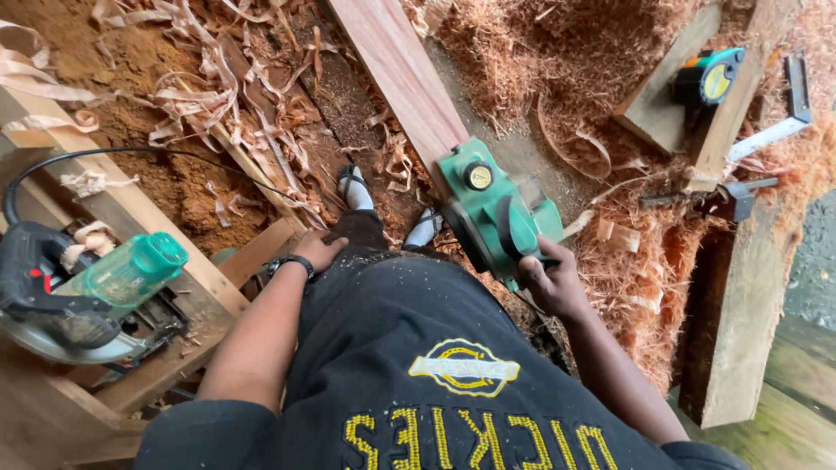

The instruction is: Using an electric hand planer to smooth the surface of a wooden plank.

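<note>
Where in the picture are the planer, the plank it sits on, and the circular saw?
planer (492, 209), head view, on its green body.
plank (396, 65), head view, on its bare top face.
circular saw (52, 300), head view, on its dark motor housing.

Soft, even daylight, faint shadows, no glare; sharp centre, slight wide-angle stretch toward the edges.

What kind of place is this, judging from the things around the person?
Most likely a woodworking shop. The right hand holds a green electric planer on a long wooden plank, wood shavings cover the ground, and a circular saw rests on a wooden bench at the left.
</note>
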